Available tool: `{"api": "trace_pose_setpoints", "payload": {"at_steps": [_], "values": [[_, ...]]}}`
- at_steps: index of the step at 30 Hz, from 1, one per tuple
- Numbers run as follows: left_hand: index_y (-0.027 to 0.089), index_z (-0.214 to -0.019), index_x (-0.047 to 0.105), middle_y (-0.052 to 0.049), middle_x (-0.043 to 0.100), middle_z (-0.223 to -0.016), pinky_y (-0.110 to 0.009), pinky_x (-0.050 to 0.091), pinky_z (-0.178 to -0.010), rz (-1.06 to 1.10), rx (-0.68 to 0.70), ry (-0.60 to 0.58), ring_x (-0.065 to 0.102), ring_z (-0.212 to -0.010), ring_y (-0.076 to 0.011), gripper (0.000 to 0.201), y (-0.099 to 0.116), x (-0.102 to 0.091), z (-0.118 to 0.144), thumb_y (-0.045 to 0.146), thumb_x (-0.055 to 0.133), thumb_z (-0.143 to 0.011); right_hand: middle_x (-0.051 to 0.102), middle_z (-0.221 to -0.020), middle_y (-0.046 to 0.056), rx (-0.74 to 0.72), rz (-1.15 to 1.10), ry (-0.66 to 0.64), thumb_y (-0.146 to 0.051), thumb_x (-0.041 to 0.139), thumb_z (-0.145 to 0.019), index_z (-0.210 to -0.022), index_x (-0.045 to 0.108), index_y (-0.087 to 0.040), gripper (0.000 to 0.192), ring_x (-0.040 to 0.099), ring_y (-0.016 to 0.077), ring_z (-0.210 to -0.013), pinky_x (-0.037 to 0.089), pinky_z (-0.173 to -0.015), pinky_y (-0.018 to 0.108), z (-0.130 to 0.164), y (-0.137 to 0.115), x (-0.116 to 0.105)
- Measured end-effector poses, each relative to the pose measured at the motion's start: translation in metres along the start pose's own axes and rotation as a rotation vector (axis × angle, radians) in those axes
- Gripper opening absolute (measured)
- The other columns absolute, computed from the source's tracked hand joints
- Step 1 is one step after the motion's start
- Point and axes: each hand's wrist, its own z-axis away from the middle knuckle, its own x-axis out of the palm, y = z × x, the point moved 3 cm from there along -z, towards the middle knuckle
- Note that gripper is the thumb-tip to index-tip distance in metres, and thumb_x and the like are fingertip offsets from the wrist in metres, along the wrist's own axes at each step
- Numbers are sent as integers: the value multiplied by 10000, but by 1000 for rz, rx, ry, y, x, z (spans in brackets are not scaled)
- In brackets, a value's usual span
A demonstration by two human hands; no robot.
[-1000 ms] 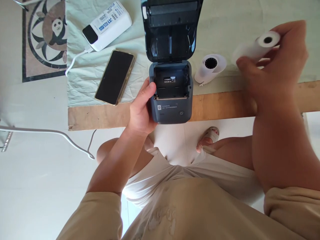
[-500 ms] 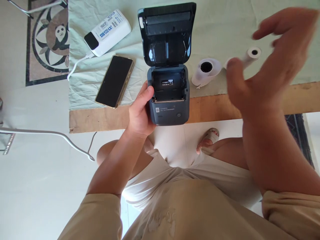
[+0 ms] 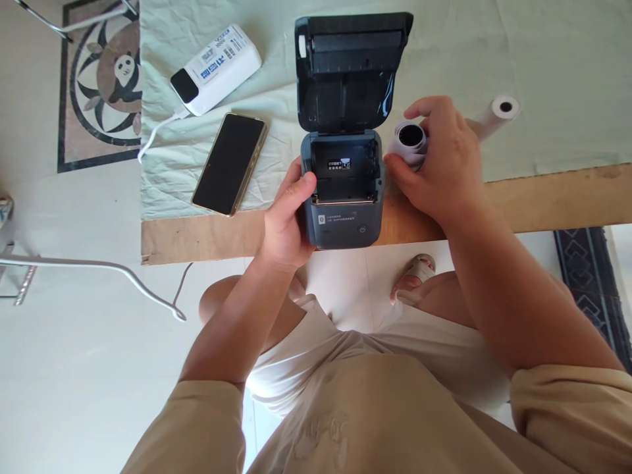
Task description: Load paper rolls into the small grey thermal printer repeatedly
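A dark portable label printer [image 3: 342, 232] stands at the table's front edge, its lid [image 3: 345, 79] raised and its paper bay bare inside. My left hand [image 3: 289, 220] grips the printer's left side, thumb over the rim. Just right of the printer is a white paper roll [image 3: 401, 150], upright with its dark core facing up. Around that roll my right hand [image 3: 447, 161] is closed, thumb in front and fingers behind. A second, slimmer white roll [image 3: 494, 120] lies beyond the right hand, partly hidden by it.
A smartphone [image 3: 230, 163] and a white power bank [image 3: 217, 69] with a plugged-in cable lie to the left on the green cloth [image 3: 553, 66]. The table's wooden edge [image 3: 543, 201] runs in front. A white cable-like tube [image 3: 99, 264] hangs at the lower left.
My right hand has come down and left from above the slimmer roll and taken hold of the paper roll by the printer. The left hand keeps its grip on the printer.
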Motion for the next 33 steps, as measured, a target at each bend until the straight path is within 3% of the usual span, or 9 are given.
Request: {"api": "trace_pose_setpoints", "payload": {"at_steps": [3,7,10,13,15,19,20,26,33], "values": [[287,-1126,701,-45,761,-1096,-485,627,-1037,-26,-1,-9,617,-1409,-384,348,0,-3,0,561,699,-913,613,-1027,30,5,-134,93,-230,783,-756,-1283,462,-349,628,618,226,-917,562,-841,448,2,-6,-3],[292,-1129,706,-64,774,-1126,-514,599,-1071,-37,-26,-63,586,-1425,-421,468,1,-8,0,675,744,-861,627,-1077,21,96,-648,170,-291,806,-755,-1323,410,-385,699,593,166,-804,514,-657,346,-3,7,5],[280,-1102,714,-68,768,-1143,-492,588,-1077,-49,-19,-60,571,-1441,-409,452,2,-9,-1,679,711,-890,654,-1192,44,307,-984,75,-348,728,-824,-1275,452,-369,529,684,223,-932,542,-631,353,-13,30,14],[260,-1080,716,-73,770,-1126,-483,587,-1075,-48,-13,-23,577,-1436,-401,430,1,-9,-1,660,686,-924,631,-1283,50,275,-1083,-6,-441,648,-899,-1211,482,-344,366,686,268,-1148,611,-757,408,-19,28,5],[252,-1062,713,-73,773,-1112,-480,590,-1070,-47,-11,-9,596,-1417,-396,405,-1,-8,-1,637,683,-939,616,-1263,33,123,-1056,15,-479,616,-931,-1165,488,-349,297,674,243,-1132,621,-796,405,-16,8,-10],[251,-1097,690,-49,766,-1139,-453,608,-1058,-40,11,-7,639,-1377,-354,318,-2,-5,-2,529,728,-947,579,-1032,26,-118,-770,342,-395,674,-906,-962,516,-286,200,631,166,-917,575,-729,336,4,-44,-38],[249,-1112,681,-45,761,-1158,-440,615,-1049,-40,9,-10,648,-1369,-342,310,-2,-4,-2,502,742,-944,583,-1046,27,-178,-669,357,-391,661,-909,-963,530,-282,179,637,166,-937,565,-718,328,9,-54,-39],[245,-1151,636,-40,755,-1145,-405,647,-970,-50,-26,-51,690,-1303,-319,294,-2,0,-1,457,725,-968,719,-999,-12,-461,-189,287,-174,633,-803,-1019,554,-282,254,679,165,-875,520,-740,333,22,-71,-21],[228,-1185,632,-26,731,-1029,-395,633,-994,-44,66,-40,650,-1356,-296,300,-5,1,-1,435,706,-981,734,-1058,-35,-476,-232,258,-27,583,-774,-974,502,-279,331,709,169,-974,539,-830,334,23,-75,-19]]}}
